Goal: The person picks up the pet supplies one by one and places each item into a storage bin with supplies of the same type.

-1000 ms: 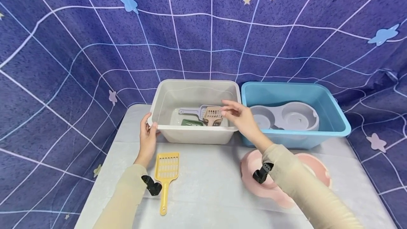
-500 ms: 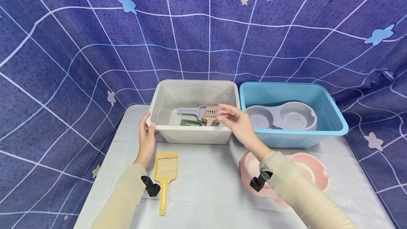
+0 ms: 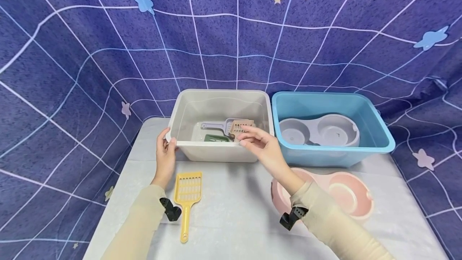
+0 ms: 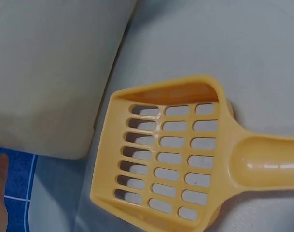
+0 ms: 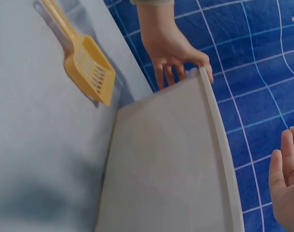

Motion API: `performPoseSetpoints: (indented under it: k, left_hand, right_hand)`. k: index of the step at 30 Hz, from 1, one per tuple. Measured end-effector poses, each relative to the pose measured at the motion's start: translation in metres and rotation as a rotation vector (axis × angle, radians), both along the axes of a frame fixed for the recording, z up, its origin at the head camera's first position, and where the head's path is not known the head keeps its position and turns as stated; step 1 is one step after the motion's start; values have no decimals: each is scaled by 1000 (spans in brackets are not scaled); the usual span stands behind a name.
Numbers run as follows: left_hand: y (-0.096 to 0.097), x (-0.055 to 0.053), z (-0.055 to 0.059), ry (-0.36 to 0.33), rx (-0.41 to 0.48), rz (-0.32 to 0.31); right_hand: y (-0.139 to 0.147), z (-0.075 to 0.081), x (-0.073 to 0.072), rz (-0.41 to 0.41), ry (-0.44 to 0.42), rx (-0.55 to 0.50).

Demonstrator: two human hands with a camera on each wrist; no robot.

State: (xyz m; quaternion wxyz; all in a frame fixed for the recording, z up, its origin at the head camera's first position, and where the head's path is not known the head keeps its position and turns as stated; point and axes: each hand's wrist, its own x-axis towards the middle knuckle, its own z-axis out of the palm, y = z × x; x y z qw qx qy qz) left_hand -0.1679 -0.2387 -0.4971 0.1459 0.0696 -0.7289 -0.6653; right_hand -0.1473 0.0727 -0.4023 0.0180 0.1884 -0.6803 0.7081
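Observation:
A pale grey litter tray [image 3: 216,153] stands on the table, holding a lavender litter scoop [image 3: 213,126], a tan litter scoop [image 3: 239,124] and a green scoop [image 3: 216,138]. My left hand [image 3: 165,159] grips the tray's front left corner, thumb over the rim and fingers outside, as the right wrist view also shows. Over the tray's front rim, my right hand [image 3: 265,151] is beside the tan scoop, fingers extended and lightly bent; the head view does not show clearly whether they touch it. A yellow litter scoop [image 3: 189,196] lies on the table by my left wrist.
To the right stands a blue tray [image 3: 330,153] with a grey double pet bowl [image 3: 313,127] inside. A pink double pet bowl [image 3: 348,196] lies in front of it, partly under my right forearm. A purple-blue patterned cloth [image 3: 216,31] hangs behind the table.
My right hand has moved left and a little down, from the tray's right side to its front rim near the tan scoop. My left hand keeps its grip on the corner.

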Motion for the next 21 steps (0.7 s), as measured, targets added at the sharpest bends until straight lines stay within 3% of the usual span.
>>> performPoseSetpoints:
  k: [10,18,21]
  left_hand:
    - [-6,0,1,-17,-17,-19]
    - [2,12,30,-29,-15,-35]
    - [5,14,34,-29,-19,-39]
  right_hand:
    - [-14,-12,17,59,21,-73]
    - [-24,-25,26,97,-12,-68]
    - [-28,-31,29,112,-22,-79]
